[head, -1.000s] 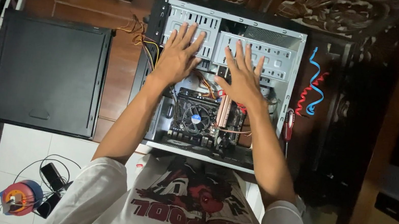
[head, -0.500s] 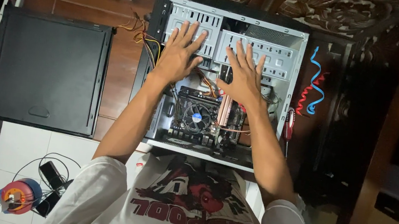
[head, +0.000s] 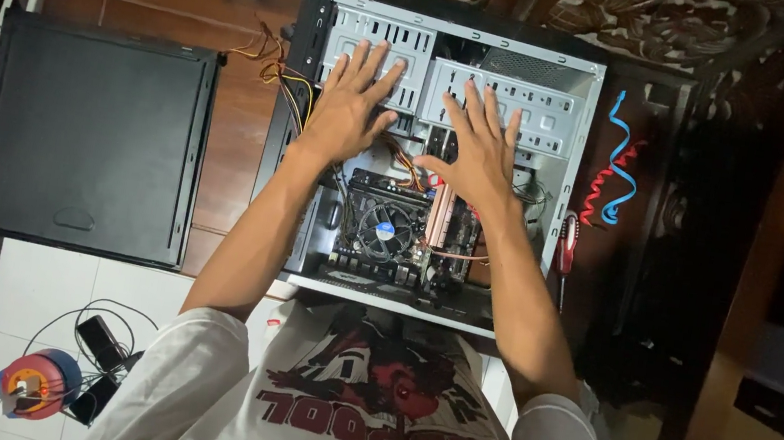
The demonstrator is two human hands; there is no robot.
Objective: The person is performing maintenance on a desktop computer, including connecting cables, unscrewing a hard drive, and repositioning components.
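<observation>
A single view is given, taken from the head and aimed steeply down at an open computer case, seen at arm's reach.

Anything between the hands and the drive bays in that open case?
Nothing visible. Left hand and right hand, both spread flat, lie over the grey drive bays of the open computer case. Cables run below them, over the motherboard.

The open PC case lies flat on its side in the upper middle of the frame. Grey drive bays fill its top. A motherboard with a round fan sits lower down.
</observation>
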